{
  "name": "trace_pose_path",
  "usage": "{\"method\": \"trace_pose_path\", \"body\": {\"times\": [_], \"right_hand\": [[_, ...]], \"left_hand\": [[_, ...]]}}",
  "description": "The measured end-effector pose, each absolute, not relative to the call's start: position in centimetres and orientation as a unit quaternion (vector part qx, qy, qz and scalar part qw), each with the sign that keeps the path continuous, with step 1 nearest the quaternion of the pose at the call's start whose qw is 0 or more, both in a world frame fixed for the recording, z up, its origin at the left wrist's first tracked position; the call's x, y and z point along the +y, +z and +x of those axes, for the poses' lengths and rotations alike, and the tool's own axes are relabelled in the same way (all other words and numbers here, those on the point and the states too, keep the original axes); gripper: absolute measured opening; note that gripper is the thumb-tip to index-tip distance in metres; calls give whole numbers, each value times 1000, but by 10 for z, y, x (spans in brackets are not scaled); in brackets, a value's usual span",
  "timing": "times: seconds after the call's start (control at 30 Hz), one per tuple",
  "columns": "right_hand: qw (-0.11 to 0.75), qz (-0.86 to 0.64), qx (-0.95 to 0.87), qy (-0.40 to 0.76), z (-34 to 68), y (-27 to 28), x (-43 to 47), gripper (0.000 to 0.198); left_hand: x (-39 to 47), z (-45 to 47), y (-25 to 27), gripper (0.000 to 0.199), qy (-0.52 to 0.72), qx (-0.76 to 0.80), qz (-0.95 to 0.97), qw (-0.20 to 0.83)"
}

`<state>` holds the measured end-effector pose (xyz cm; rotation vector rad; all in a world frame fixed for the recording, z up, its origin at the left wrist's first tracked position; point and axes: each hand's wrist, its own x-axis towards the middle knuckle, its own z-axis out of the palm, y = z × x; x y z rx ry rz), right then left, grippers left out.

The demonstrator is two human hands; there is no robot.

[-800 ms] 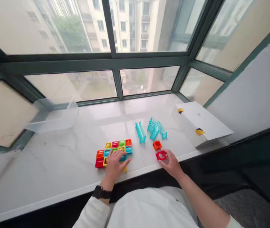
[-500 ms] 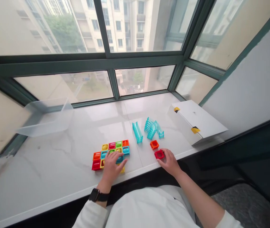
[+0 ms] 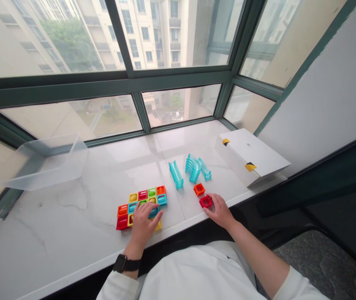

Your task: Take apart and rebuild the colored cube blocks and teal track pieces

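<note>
Head camera view: on a white marbled worktop [image 3: 81, 241], the right hand [image 3: 220, 212] has thumb and fingers clamped on the near-right side of a red hollow block [image 3: 205, 202], close to the front edge. An orange hollow block [image 3: 199, 189] sits just beyond it; whether the two touch, I cannot tell. Well to the left, the left hand [image 3: 143, 221] lies over a cluster of multicoloured toy blocks [image 3: 133, 207] set in rows, its grip apart, with thumb spread from the fingers; the hand hides several blocks. A black smartwatch [image 3: 120, 263] is on that wrist. Behind the orange block are a curved turquoise track piece [image 3: 193, 168] and a smaller turquoise piece [image 3: 205, 168] beside it, with a straight turquoise track piece [image 3: 176, 174] apart to their left. A clear plastic bin [image 3: 57, 177] stands far left, and a white box [image 3: 254, 150] with yellow-and-black tabs [image 3: 250, 167] far right.
</note>
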<state>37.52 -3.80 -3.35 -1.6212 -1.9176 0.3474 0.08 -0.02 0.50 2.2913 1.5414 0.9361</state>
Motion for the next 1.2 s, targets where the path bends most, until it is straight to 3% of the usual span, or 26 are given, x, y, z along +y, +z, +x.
{"method": "trace_pose_path", "body": {"times": [0.43,0.57,0.87,1.2], "right_hand": [[312,-605,-719,141,378,-32,-40,61],[338,-595,-716,138,377,-24,-37,56],[258,-595,-755,100,354,-13,-21,52],[266,-598,-748,107,346,-11,-21,52]], "left_hand": [[-1,1,7,17,322,523,782,110],[-1,1,7,18,320,526,779,116],[-1,2,10,18,322,530,772,138],[-2,2,12,17,323,533,769,142]]}}
